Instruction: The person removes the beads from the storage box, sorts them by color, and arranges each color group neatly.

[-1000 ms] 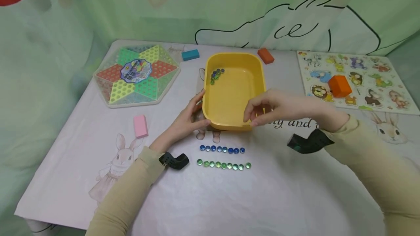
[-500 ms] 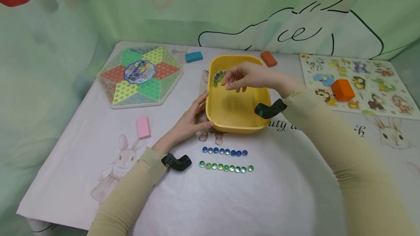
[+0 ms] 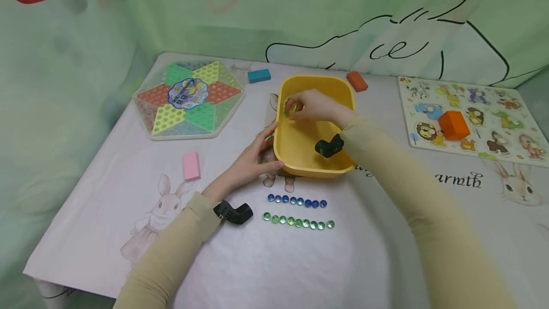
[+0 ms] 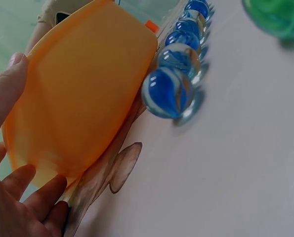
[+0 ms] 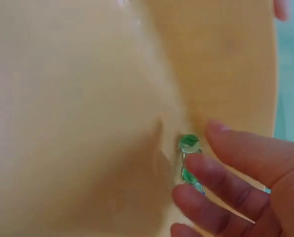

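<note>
A yellow tub [image 3: 318,79] stands mid-table. My left hand [image 3: 268,149] cups its near left corner, thumb on the near wall and fingers on the left side; the left wrist view shows that outer wall [image 4: 82,89] against my fingers [image 4: 23,197]. My right hand [image 3: 296,111] reaches into the tub's far left corner, where its fingertips [image 5: 226,163] touch a small heap of green marbles [image 5: 189,142]. In front of the tub lie a row of blue marbles [image 3: 296,201] [image 4: 169,91] and a row of green marbles [image 3: 299,222].
A star-shaped checkers board [image 3: 188,99] sits at the far left, with a pink block [image 3: 191,166] nearer. A teal block [image 3: 259,76] and an orange block [image 3: 357,81] lie behind the tub. An animal puzzle board [image 3: 493,104] at the right carries an orange block [image 3: 453,125].
My right hand left the tub's near rim and moved over the tub into its far left corner, down onto the marbles. The left hand stayed on the tub's corner.
</note>
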Action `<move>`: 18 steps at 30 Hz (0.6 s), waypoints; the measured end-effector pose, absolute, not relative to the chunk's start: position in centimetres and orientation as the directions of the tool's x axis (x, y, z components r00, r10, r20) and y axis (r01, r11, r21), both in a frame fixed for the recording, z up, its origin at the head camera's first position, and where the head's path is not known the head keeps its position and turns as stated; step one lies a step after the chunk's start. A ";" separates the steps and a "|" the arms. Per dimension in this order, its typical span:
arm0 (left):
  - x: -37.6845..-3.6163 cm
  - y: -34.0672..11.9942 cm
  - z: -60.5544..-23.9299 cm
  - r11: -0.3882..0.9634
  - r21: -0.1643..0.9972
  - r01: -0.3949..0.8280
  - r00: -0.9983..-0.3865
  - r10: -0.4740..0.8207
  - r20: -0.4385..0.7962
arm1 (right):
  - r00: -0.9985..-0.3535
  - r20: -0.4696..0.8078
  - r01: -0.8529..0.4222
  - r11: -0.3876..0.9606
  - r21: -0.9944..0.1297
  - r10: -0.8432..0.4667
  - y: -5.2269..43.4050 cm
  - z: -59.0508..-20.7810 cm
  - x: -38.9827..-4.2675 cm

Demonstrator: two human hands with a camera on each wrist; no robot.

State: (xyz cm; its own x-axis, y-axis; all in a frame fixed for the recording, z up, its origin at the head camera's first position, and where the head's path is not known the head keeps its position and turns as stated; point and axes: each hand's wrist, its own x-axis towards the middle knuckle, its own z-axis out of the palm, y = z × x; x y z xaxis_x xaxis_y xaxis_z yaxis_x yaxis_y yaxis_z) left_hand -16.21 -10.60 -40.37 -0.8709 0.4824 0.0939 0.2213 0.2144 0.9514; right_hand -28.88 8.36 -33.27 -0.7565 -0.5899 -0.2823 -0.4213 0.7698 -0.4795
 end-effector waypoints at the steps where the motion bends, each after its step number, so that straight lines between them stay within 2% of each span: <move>1: -16.2 -10.6 -40.5 0.222 0.949 0.224 -0.873 0.479 0.094 | -0.757 -0.286 -0.425 0.775 -0.467 -0.588 8.2 -33.3 -28.9; 11: -16.4 -10.6 -40.8 0.243 0.944 0.225 -0.877 0.472 0.087 | -0.773 -0.351 -0.414 0.839 -0.353 -0.529 7.5 -33.6 -29.0; 18: -15.5 -10.4 -38.6 0.233 0.951 0.203 -0.874 0.480 0.069 | -0.773 -0.342 -0.447 0.841 -0.306 -0.535 7.0 -34.1 -28.9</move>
